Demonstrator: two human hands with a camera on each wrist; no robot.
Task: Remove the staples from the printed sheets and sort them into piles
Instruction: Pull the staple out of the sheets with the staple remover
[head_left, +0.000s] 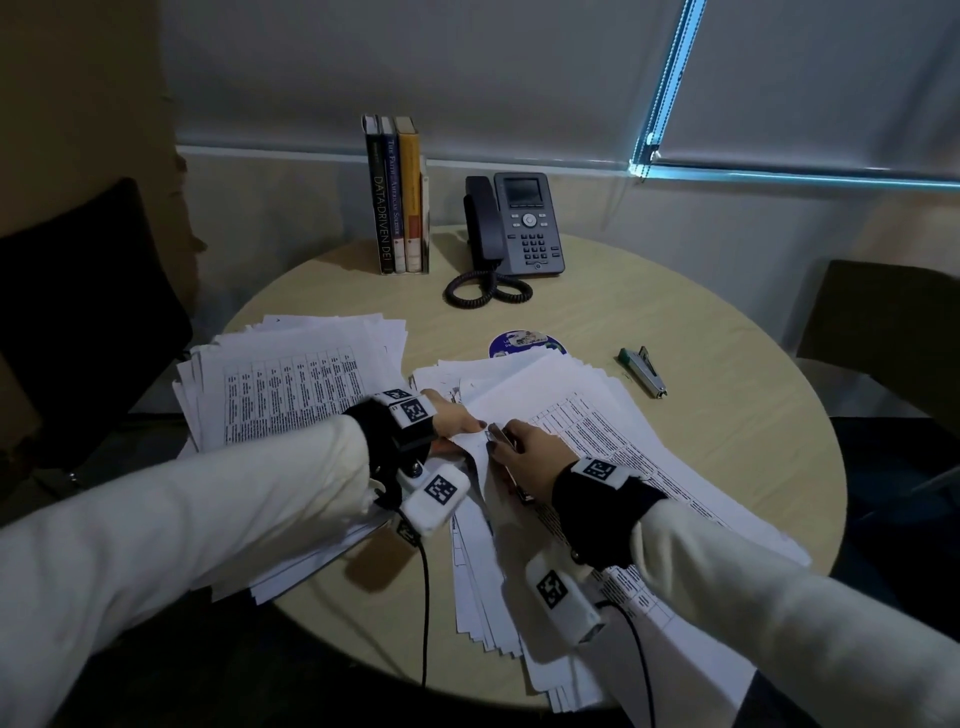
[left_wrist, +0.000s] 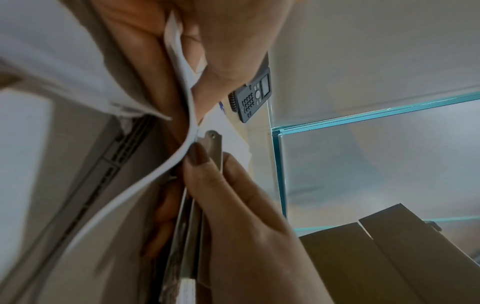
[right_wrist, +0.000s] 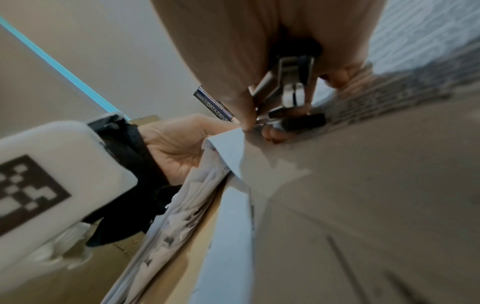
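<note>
With the left hand (head_left: 453, 419) pinching the lifted corner of the stapled sheets (head_left: 480, 452) on the right-hand pile, the right hand (head_left: 524, 451), clamped on the staple remover (right_wrist: 287, 90), should lever the staple squarely, avoiding tearing.

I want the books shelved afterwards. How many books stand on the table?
4, upright in a row at the table's far edge, left of the desk phone: black book, dark blue book, yellow book, thin pale book. Others may be hidden.

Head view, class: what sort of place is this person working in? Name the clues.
Probably a small office or meeting room: a desk phone and upright books stand on a round table, with piles of printed sheets and a stapler.
</note>
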